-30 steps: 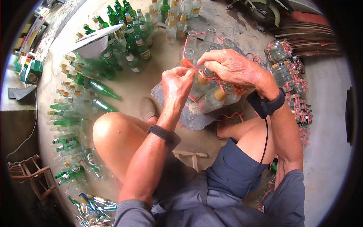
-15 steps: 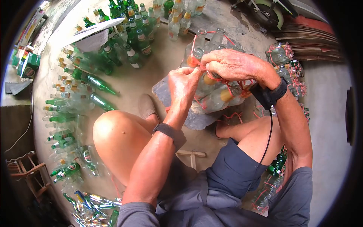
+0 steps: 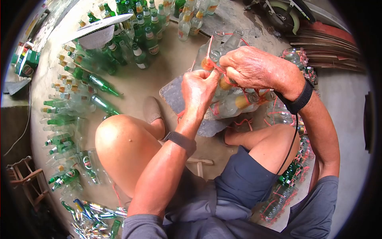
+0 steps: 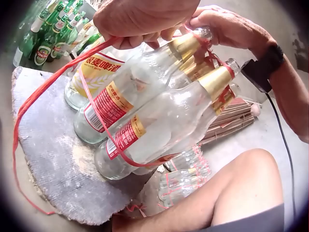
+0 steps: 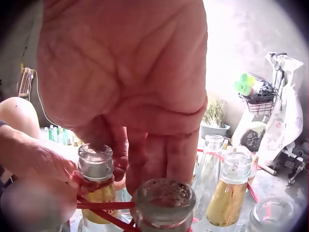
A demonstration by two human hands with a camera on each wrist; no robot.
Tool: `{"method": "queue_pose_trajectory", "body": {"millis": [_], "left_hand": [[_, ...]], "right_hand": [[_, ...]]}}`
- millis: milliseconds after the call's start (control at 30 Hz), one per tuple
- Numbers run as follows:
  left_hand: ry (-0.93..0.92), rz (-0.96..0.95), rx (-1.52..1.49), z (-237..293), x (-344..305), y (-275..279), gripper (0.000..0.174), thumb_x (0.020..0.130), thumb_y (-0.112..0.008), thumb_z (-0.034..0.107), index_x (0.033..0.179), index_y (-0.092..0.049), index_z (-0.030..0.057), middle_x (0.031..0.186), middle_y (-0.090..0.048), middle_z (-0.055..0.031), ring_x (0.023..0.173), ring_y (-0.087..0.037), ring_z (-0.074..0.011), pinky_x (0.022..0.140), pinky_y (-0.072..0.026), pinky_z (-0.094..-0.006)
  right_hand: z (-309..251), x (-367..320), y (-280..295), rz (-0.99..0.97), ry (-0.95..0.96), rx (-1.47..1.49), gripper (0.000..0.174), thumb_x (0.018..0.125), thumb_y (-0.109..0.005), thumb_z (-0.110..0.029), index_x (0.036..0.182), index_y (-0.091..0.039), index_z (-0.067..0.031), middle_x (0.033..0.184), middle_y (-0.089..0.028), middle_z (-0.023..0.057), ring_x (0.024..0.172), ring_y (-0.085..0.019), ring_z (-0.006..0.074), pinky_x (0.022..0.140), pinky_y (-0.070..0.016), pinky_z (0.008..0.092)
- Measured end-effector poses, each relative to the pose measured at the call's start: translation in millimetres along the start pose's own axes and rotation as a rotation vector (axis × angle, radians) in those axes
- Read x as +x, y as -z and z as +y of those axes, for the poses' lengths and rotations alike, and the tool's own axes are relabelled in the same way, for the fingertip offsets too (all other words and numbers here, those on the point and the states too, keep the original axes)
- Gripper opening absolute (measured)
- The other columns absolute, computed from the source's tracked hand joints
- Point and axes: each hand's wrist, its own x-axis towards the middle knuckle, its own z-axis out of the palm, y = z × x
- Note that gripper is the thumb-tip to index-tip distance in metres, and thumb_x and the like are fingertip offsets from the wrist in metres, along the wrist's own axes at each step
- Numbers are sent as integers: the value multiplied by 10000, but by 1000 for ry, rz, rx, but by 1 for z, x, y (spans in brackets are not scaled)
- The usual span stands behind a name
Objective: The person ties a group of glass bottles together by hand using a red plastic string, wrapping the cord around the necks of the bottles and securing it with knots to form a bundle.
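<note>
Clear glass bottles [image 4: 169, 121] with gold necks stand bunched on a grey slab [image 3: 173, 95], and red plastic twine [image 4: 89, 99] runs round them. My left hand [image 3: 199, 89] pinches the twine between thumb and fingertips beside the bottle necks. From that hand, a loose length of twine drops past the slab's edge in the left wrist view. My right hand [image 3: 258, 68] curls over the bottle tops, fingers holding the twine close to my left fingertips. In the right wrist view, twine wraps a bottle neck [image 5: 95, 166] below my right palm; the fingertips are partly hidden.
Many green bottles [image 3: 139, 55] stand at the back left, with a pale hat [image 3: 97, 36] over some. More bottles line the left floor. Twine-tied bundles [image 3: 278, 199] lie at my right, near stacked flat sheets [image 3: 326, 49]. A wooden stool [image 3: 201, 163] is between my legs.
The head view has shifted, so the bottles and both hands appear farther right. My right forearm has swung outward to the right. Both hands keep hold of the twine at the necks.
</note>
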Motion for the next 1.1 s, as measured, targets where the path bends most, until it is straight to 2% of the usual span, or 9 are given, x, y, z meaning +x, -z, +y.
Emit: {"method": "queue_pose_trajectory", "body": {"millis": [333,467,567,633,700,767,833,867,1100], "left_hand": [[-33,9,-11,7,-4,-3,476,903,-815,451,723,-786,11,577,-679,-116,565,-651,-161,607,-518,-397],[-61,0,-31,10,-5,-4,477,916,-808,436,720,-780,3,565,-661,-115,564,-634,-145,603,-512,-390],[-65,-19,-55,10,-5,-5,475,927,-803,422,713,-777,0,558,-650,-115,555,-620,-135,590,-506,-385],[-70,-24,-52,10,-4,-5,454,928,-798,401,720,-777,-2,557,-650,-115,549,-618,-133,583,-504,-383],[-74,-31,-47,10,-4,-7,434,930,-794,380,728,-777,-4,557,-650,-115,544,-617,-131,576,-502,-382],[-71,-21,-168,10,-5,-10,328,953,-725,198,737,-757,-47,644,-668,12,593,-518,-33,525,-397,-276],[-73,-22,-136,10,-6,-9,343,939,-747,248,747,-761,-36,604,-664,-49,563,-565,-81,546,-450,-329],[-75,-21,-104,10,-6,-9,364,924,-768,299,756,-765,-24,564,-659,-110,533,-612,-128,567,-503,-383],[-98,-16,-98,10,-7,-8,316,917,-739,248,772,-766,-32,605,-689,-131,567,-633,-138,595,-513,-383]], "right_hand": [[-9,-15,31,53,-33,-168,146,741,-642,-101,841,-664,3,789,-676,232,839,-678,459,734,-534,532],[13,-14,33,56,2,-139,129,754,-649,-87,840,-653,8,801,-670,228,834,-666,447,738,-530,499],[17,-16,34,188,94,-82,113,802,-692,-88,844,-652,9,801,-668,175,795,-662,366,733,-518,450],[17,-18,29,254,86,218,129,882,-701,-76,874,-605,10,818,-633,70,769,-616,205,710,-501,371],[11,-20,26,207,-14,365,142,919,-709,-81,883,-601,4,813,-623,45,774,-589,158,703,-487,348],[11,-21,24,160,-116,514,161,956,-717,-87,892,-596,-3,809,-613,19,780,-562,111,697,-473,326],[20,-18,22,160,-125,535,160,992,-717,-95,926,-603,-5,791,-595,10,762,-528,88,680,-457,310],[22,-17,20,160,-125,534,160,992,-717,-95,926,-603,-5,791,-595,10,762,-528,88,680,-457,310],[33,-16,18,295,-115,199,215,929,-745,-139,908,-597,15,721,-572,127,664,-503,228,654,-461,404]]}}
